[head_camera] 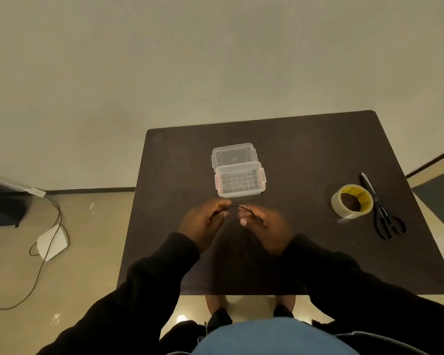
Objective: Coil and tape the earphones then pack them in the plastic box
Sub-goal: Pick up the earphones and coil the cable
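While my left hand (203, 221) and right hand (264, 226) pinch the black earphones (237, 207) between them above the table (305, 155) middle, the open plastic box (240, 181) sits just beyond; tape roll (352, 201) and scissors (384, 216) lie near the right edge.

My sleeves (149, 283) are black, like the thin cord (242, 208) and the scissors (384, 219). The table (305, 155) is dark brown. The clear box (240, 179) has pinkish clips and a grid-patterned floor; the tape roll (352, 201) shows a yellow printed core.
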